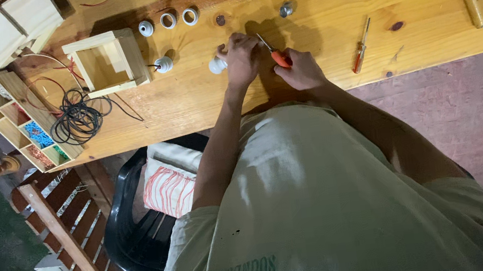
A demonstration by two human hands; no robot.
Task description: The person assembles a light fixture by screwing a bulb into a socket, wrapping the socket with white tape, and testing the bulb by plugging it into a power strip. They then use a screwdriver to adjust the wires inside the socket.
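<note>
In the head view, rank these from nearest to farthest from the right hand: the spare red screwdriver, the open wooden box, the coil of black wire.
From the right hand:
1. Spare red screwdriver, lying on the table on one side of it.
2. Open wooden box, on the opposite side, past the left hand.
3. Coil of black wire, beyond the box near the table's edge.

Cluttered wooden workbench (199, 100) — seen from above

Small open wooden box (106, 63), black coiled wire (79, 118), compartment tray (18, 118), spare red-handled screwdriver (361, 46) — black plastic chair (136, 230) below.
</note>
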